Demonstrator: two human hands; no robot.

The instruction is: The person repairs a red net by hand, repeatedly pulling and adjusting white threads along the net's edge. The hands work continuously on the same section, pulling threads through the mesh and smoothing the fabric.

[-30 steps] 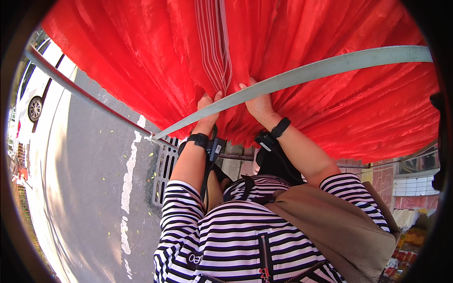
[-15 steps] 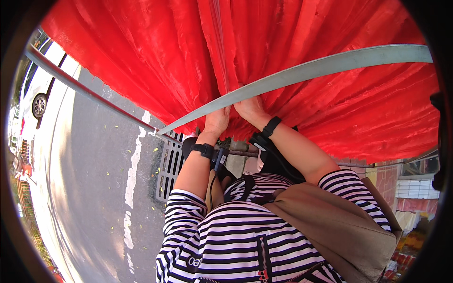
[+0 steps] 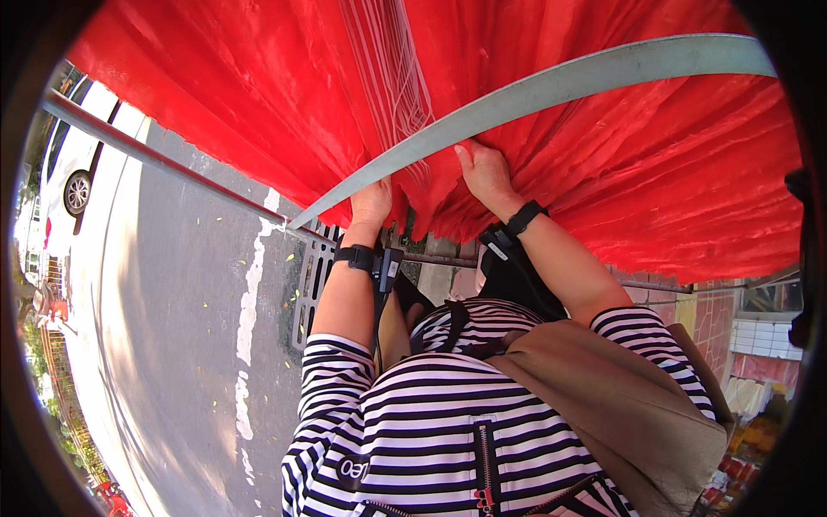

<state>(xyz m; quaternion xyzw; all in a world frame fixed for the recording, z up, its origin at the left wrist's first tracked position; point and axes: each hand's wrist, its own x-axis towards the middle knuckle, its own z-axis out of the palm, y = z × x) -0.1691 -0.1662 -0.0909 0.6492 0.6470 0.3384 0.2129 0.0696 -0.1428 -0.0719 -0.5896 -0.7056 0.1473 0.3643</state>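
Note:
Broad folds of thin red sheeting (image 3: 250,103) hang in front of me, parted down the middle. Thin white strings (image 3: 398,86) run through the gap. My left hand (image 3: 372,204) is at the left edge of the gap, closed on the sheeting, its fingertips hidden by the red folds and a grey metal strip (image 3: 551,90). On the other side, my right hand (image 3: 488,178) grips the sheeting with its thumb showing along the near face and its other fingers hidden behind. Both wrists wear black bands, and the hands are apart.
The metal strip curves across, meeting a metal rail (image 3: 164,159) at the left. Below lie a drain grate (image 3: 306,297) and a grey road (image 3: 172,319) with a white line (image 3: 248,336). A white car (image 3: 76,172) stands far left. A brown bag (image 3: 603,388) hangs against my body.
My hands have moved apart, the right one to the right and up, the left one slightly left. The gap in the red sheeting is wider, and more white strings show.

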